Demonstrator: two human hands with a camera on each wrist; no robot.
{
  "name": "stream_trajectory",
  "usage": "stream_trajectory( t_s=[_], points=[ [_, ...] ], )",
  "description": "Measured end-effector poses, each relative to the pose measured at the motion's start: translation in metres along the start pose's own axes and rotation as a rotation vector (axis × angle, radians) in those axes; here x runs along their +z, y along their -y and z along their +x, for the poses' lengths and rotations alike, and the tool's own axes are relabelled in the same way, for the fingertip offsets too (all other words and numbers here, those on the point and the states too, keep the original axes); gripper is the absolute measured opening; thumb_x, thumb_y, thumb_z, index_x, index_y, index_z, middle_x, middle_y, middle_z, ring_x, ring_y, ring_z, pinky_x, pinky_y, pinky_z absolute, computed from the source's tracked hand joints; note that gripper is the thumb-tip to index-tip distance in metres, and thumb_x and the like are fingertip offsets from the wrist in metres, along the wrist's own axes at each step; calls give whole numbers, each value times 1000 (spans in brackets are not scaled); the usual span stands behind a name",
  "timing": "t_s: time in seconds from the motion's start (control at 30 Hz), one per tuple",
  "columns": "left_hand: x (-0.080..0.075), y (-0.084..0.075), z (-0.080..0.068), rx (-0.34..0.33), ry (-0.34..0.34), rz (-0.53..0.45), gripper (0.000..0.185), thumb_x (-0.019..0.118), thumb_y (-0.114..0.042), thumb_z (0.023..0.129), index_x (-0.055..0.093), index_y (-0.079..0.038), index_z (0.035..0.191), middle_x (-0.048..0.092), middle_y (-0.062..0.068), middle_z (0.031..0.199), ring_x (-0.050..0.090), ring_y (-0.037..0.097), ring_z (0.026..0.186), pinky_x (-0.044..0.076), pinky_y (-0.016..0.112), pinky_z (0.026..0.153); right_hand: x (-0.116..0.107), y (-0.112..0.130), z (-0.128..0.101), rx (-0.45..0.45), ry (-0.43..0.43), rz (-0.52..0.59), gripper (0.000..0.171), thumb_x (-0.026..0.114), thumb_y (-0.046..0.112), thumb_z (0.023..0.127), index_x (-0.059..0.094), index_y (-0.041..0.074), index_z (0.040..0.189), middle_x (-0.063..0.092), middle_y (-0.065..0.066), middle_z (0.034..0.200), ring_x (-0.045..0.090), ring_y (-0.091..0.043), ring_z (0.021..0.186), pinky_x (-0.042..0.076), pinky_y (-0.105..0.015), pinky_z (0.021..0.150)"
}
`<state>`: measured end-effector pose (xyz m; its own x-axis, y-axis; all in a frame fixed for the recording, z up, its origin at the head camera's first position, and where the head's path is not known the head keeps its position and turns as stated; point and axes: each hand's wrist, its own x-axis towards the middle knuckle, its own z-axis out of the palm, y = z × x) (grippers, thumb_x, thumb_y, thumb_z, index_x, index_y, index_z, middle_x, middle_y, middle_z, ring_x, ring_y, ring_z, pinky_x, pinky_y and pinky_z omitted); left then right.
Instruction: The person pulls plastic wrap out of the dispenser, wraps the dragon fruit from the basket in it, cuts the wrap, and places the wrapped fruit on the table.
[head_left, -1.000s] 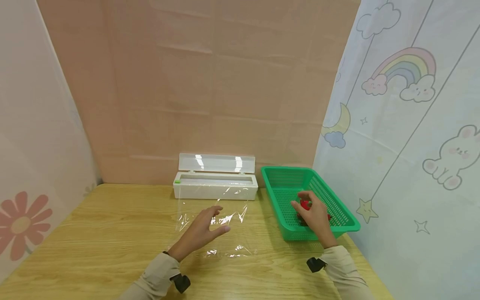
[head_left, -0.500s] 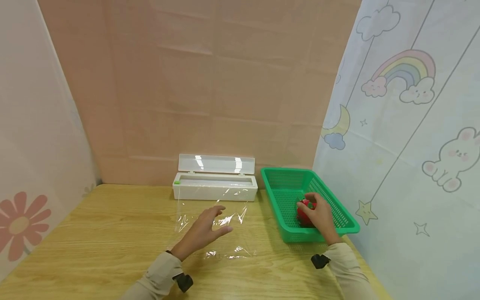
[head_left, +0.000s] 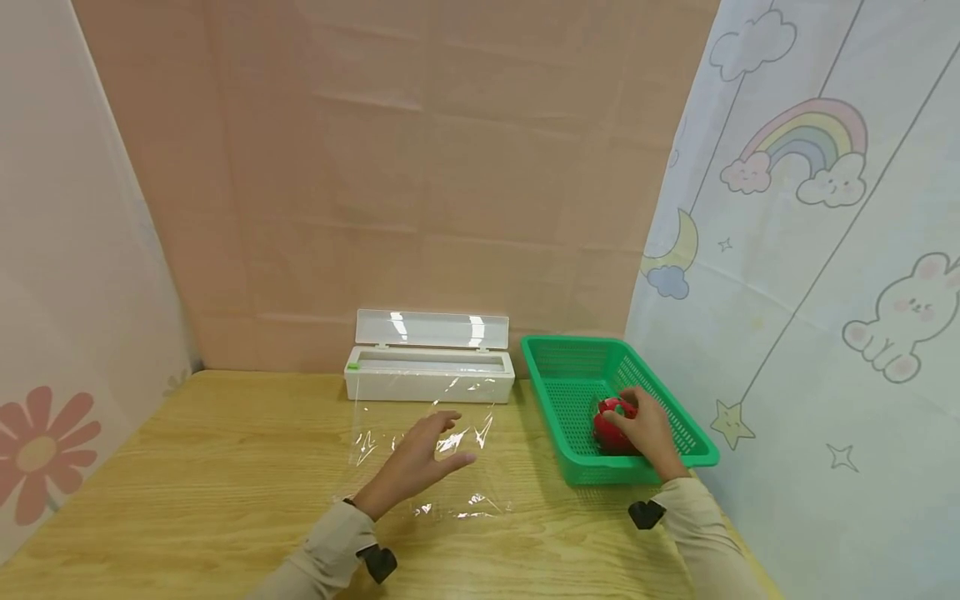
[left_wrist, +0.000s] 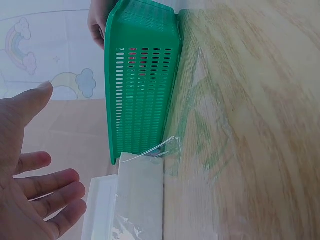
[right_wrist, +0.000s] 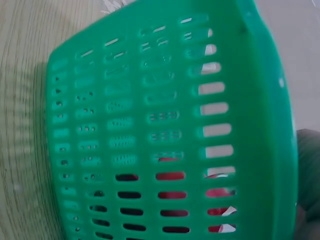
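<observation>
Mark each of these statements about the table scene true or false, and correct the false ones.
1. The right hand grips a red fruit inside the green basket. True.
2. The white box has its lid shut. False: the lid stands open at the back.
3. The left hand is over a sheet of clear film on the table, fingers spread. True.
4. The basket is left of the white box. False: it is right of it.
5. The left hand holds the red fruit. False: the right hand does.
</observation>
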<state>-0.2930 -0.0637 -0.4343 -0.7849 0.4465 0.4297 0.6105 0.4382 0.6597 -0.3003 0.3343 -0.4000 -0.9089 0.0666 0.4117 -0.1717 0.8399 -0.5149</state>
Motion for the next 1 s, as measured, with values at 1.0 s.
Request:
stream_trajectory(
  t_s=[1.0],
  points=[
    [23,-13,17,48,54,-54,69,68,-49,93,48,-6,143,60,16,132,54,32,123,46,54,96,-23,1,26,217,343,-171,80,78,26,86,36,-20,137,45,-43,132,46,-59,116,47,-63,88]
  ],
)
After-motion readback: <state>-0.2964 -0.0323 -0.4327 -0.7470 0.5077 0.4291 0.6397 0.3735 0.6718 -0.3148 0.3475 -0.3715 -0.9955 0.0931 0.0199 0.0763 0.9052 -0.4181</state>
